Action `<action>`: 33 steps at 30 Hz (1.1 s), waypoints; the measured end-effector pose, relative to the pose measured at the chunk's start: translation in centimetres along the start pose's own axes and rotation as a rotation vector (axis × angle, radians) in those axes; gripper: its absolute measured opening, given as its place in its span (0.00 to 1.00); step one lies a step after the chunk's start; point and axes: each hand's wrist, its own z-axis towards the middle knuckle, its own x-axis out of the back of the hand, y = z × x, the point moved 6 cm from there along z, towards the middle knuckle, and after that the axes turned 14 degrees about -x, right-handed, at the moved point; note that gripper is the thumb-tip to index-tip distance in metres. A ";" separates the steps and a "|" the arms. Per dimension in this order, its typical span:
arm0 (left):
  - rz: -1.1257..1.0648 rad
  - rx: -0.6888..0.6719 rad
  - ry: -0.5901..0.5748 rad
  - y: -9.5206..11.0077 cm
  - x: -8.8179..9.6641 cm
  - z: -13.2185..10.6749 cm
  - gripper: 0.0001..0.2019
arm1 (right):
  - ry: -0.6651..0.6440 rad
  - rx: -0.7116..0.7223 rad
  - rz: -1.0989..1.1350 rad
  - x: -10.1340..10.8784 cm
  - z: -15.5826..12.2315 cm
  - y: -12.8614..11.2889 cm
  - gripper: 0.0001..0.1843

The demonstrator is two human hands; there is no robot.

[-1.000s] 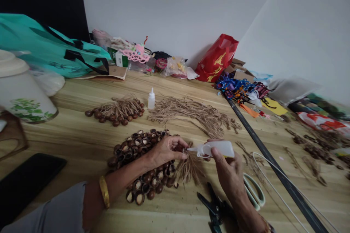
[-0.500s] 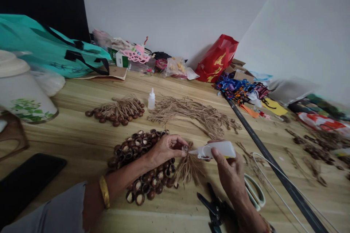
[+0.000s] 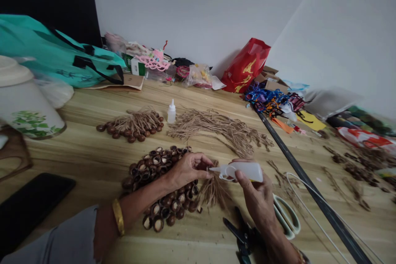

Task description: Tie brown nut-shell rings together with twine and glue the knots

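Observation:
My left hand (image 3: 193, 169) pinches a small round piece, apparently a nutshell, mostly hidden by the fingertips. My right hand (image 3: 258, 196) is wrapped round a white squeeze bottle (image 3: 250, 171), tilted on its side. Its thin nozzle reaches the piece at my left fingertips; whether liquid comes out I cannot tell. Below the nozzle lies a bundle of brown twine (image 3: 213, 194). Under and around my left forearm spread many open brown nutshells (image 3: 157, 223). Farther back are nutshells with twine attached (image 3: 133, 126) and a long heap of twine (image 3: 216, 128).
A second small bottle (image 3: 171, 112) stands upright behind. Black pruning shears (image 3: 243, 235) and pale-handled scissors (image 3: 287, 216) lie by my right wrist. A phone (image 3: 37, 196) and a white cup (image 3: 34, 103) are at left. A dark strip (image 3: 297, 165) crosses the table at right.
The squeeze bottle in my right hand has shifted slightly left, bringing its nozzle up to my left fingertips. My left hand has hardly moved.

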 end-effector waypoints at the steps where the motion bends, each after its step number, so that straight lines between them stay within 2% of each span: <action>1: -0.002 0.001 -0.001 0.0 0.0 0.0 0.16 | 0.002 0.001 0.002 0.0 0.0 0.0 0.14; 11: 0.010 0.009 -0.004 0.3 -0.2 -0.1 0.15 | -0.084 0.049 0.010 -0.9 -0.3 -0.6 0.12; 17: 0.007 0.019 -0.009 0.3 -0.3 -0.2 0.15 | 0.003 0.024 -0.011 0.1 0.0 -0.2 0.14; 24: 0.004 0.029 -0.008 0.3 -0.3 -0.2 0.15 | -0.034 0.046 0.004 -0.3 -0.1 -0.4 0.14; 33: 0.019 0.049 0.017 -0.1 0.0 -0.2 0.15 | -0.011 0.062 -0.013 0.1 0.1 -0.5 0.13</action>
